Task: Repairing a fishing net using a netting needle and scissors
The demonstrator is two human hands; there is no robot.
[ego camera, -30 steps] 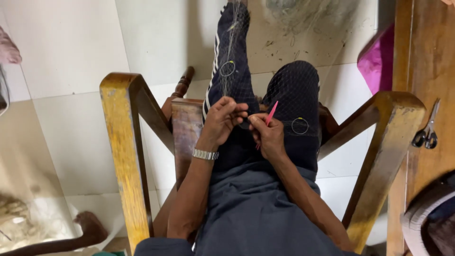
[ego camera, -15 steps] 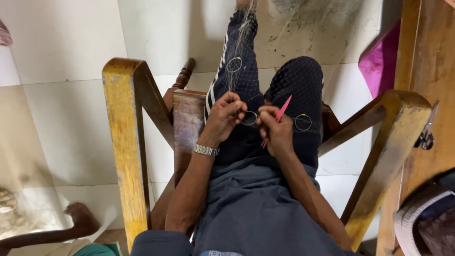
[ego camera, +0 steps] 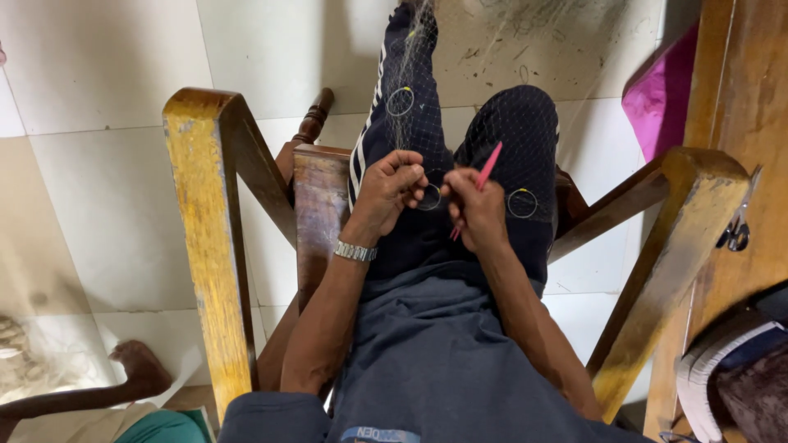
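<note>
A fine fishing net (ego camera: 420, 49) with small metal rings lies over my dark-trousered legs as I sit in a wooden chair. My left hand (ego camera: 392, 190), a watch on its wrist, pinches the net beside one ring (ego camera: 428, 197). My right hand (ego camera: 474, 212) grips a slim pink netting needle (ego camera: 486, 171), its tip pointing up and to the right, close to the left fingers. Two more rings sit on the net, one on my left shin (ego camera: 400, 101) and one on my right knee (ego camera: 522, 203).
Yellow-worn wooden armrests stand on my left (ego camera: 209, 238) and right (ego camera: 673, 254). Scissors (ego camera: 737, 231) hang on a wooden panel at right, near a pink cloth (ego camera: 657, 94). Another person's bare foot (ego camera: 139, 369) rests on the tiled floor at lower left.
My right hand has tilted the pink needle further up and out to the right. My head has shifted slightly, and the hands stay together on the net.
</note>
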